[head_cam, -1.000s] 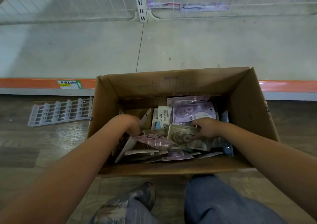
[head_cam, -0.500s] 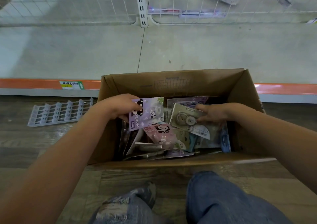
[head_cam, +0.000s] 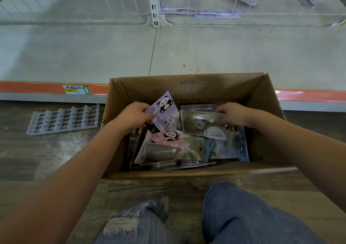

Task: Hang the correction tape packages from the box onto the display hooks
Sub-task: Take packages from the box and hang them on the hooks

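L hand grips glossy purple pkg; R hand grey pkg

A shop aisle: a low display shelf with an orange price strip and label, white wire grid backing, and a cardboard box of packaged stationery on the wood floor.

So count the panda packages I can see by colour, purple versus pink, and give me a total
Purple panda package, held by the left hand: 1
Pink panda package, lying in the box: 1
Total: 2
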Motion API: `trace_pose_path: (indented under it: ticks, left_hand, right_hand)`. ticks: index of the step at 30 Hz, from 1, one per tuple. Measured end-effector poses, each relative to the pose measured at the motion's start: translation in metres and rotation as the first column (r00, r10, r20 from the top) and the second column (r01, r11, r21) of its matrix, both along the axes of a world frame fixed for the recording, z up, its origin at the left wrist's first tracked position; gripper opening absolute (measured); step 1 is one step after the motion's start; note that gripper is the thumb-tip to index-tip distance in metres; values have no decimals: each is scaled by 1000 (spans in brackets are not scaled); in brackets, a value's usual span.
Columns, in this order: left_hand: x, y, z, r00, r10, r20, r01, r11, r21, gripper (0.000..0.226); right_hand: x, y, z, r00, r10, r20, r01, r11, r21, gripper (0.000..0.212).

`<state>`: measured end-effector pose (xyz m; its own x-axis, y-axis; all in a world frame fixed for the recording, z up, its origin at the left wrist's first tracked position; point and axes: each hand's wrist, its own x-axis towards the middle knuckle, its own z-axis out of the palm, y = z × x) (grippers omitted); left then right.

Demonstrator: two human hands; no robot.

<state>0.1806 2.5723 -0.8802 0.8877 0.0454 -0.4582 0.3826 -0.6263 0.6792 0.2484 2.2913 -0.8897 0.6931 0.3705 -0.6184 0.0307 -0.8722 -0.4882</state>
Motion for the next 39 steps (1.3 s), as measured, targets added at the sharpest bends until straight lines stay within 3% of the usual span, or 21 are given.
trace_pose_path:
  ticks: [4,7,12,17,20,24,29,32,36,39]
  left_hand:
    - [3,-1,2,969,227,95,-192,939,-286,14]
    - [5,-5,-2,947,296,126,-233,901,-366,15]
    - [1,-25,-19,985,165,54,-143,949,-282,25]
    - [-1,-31,-30,999,18,-46,-26,984,-174,34]
    - [-2,-27,-36,992,7,-122,-27,986,-164,43]
    - [-3,-21,-47,983,-30,-179,9,993,-116,65]
    - [-3,-21,-52,989,-29,-147,0,982,-190,51]
    - [-1,-21,-50,990,17,-143,-50,973,-226,40]
    - [-2,-26,-39,942,293,-161,-335,831,-444,28]
    - [-9,-35,-18,894,377,-241,-446,716,-537,18]
  right_hand:
    - [6,-1,21,982,-188,-27,189,956,226,11]
    - [10,-3,26,960,-232,-154,270,914,302,19]
    - [13,4,17,928,-214,-305,300,915,271,20]
    - [14,16,4,934,-238,-267,307,916,259,38]
    - [8,22,-6,920,-335,-204,382,881,278,32]
    - [-5,30,-32,867,-432,-248,492,820,294,28]
    - [-11,34,-58,884,-356,-304,418,892,172,30]
    - [-8,32,-61,853,-397,-338,482,848,222,32]
    - [-11,29,-43,768,-412,-490,607,712,353,27]
    - [-21,21,-11,738,-370,-564,624,692,363,31]
